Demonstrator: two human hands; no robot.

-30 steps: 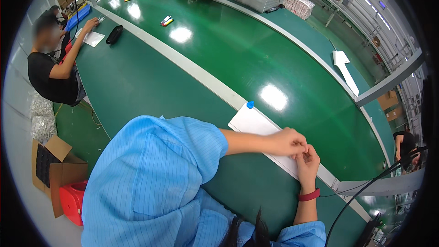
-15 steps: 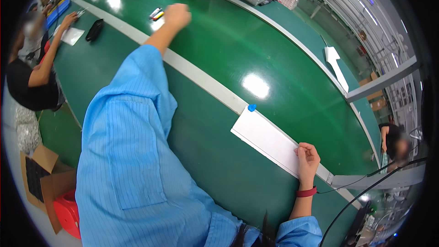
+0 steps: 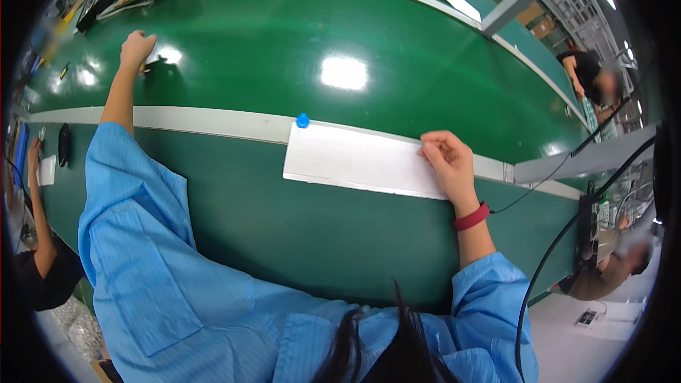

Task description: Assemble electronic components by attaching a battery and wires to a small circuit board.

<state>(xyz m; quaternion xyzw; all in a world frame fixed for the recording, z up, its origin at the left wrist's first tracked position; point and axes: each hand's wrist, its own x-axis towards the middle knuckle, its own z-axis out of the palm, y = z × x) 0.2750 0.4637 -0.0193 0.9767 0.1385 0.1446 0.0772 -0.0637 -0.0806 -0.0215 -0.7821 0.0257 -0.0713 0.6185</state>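
Since the earlier frame the left hand [image 3: 136,47] has stretched farther across the green counter [image 3: 397,21], fingers curled over a small dark object [image 3: 152,66]; whether they grip it I cannot tell. Nearer, the right hand [image 3: 447,163] pinches the right end of the white sheet [image 3: 355,162], which lies flat beside a blue cap [image 3: 303,120]. The sheet looks thin, light and floppy, best held at an edge.

The green tabletop [image 3: 369,28] lies open and bare across its wide middle, so a hand could sweep freely there. Along the pale strip [image 3: 213,124], a white sheet [image 3: 355,162] and a small blue cap [image 3: 303,120] at its corner block the way. The left hand [image 3: 136,47] reaches far out beside a small dark item [image 3: 152,66], perhaps a tool. A black cable [image 3: 546,170] crosses the right edge.
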